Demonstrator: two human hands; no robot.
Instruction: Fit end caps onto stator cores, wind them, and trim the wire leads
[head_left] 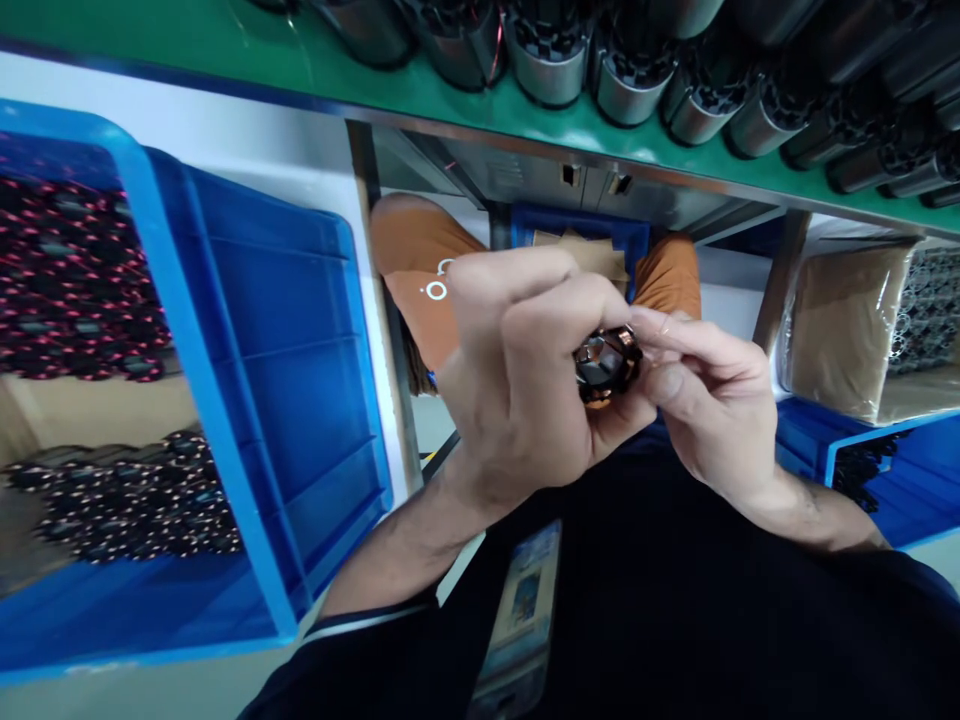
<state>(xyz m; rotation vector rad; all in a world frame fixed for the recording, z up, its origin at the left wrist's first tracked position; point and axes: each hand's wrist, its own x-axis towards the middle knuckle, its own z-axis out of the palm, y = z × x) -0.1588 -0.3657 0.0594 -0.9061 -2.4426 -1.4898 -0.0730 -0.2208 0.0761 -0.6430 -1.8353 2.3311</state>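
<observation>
A small round part (pixel 608 365), black with copper-coloured windings and an open centre, is held up in front of the body. My left hand (pixel 525 365) has its fingers wrapped round this part, covering its left side. At its right edge, the thumb and forefinger of my right hand (pixel 709 400) are pinched together, touching or very near the part. Whatever fine piece lies between those right fingertips is too small to make out.
Rows of metal cylinders (pixel 551 70) stand on a green bench (pixel 187 40) across the top. At left, a blue crate (pixel 292 300) adjoins another with wound parts (pixel 135 500). A wrapped carton (pixel 847 330) and blue bin (pixel 922 480) are at right.
</observation>
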